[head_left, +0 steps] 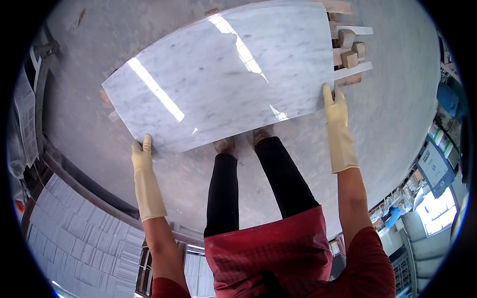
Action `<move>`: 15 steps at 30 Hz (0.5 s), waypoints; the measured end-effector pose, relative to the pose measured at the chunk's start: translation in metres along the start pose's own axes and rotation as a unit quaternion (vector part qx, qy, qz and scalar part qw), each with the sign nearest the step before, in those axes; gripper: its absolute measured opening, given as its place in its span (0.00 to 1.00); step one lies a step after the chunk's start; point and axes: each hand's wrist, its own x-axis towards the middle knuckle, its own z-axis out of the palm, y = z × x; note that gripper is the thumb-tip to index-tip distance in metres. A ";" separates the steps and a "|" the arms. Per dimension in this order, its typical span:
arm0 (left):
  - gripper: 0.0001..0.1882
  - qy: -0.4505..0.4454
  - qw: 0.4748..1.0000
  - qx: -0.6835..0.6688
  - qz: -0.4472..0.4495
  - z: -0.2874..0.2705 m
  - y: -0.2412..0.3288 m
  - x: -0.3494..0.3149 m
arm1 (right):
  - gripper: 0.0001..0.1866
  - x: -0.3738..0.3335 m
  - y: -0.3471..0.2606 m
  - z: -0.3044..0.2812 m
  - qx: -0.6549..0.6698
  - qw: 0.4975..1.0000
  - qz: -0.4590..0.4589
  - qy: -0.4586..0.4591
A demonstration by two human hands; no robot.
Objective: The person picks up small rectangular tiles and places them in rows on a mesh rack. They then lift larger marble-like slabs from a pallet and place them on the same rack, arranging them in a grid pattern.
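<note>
A large polished slab of white marble (218, 79) with grey veining lies in front of me, window light gleaming in streaks on its face. My left hand (143, 151), in a cream rubber glove, grips the slab's near left corner with the thumb on top. At the near right corner my right hand (336, 107), gloved alike, has its thumb over the face and its fingers at the side edge. The fingers' undersides are hidden. Wooden strips (354, 69) stick out from beneath the slab's right side.
Small wooden blocks (349, 59) rest on the strips at the right. My shoes (226, 145) stand close to the slab's near edge on the concrete floor (397, 114). Stacked pale tiles (84, 233) fill the lower left behind a metal rail (94, 198). Shelved clutter lines the right.
</note>
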 end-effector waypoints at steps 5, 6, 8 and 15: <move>0.38 0.006 1.000 -0.010 0.006 0.002 0.001 -0.009 | 0.44 0.009 0.013 0.004 -0.027 1.000 0.008 0.001; 0.38 0.008 1.000 -0.008 0.006 0.003 0.002 -0.011 | 0.44 0.009 0.014 0.004 -0.026 1.000 0.013 0.000; 0.38 0.010 1.000 -0.006 0.005 0.005 0.002 -0.014 | 0.45 0.010 0.013 0.005 -0.030 0.999 0.017 0.002; 0.40 0.009 1.000 0.004 0.009 0.001 0.009 -0.023 | 0.44 0.014 0.017 0.008 -0.007 1.000 -0.015 0.021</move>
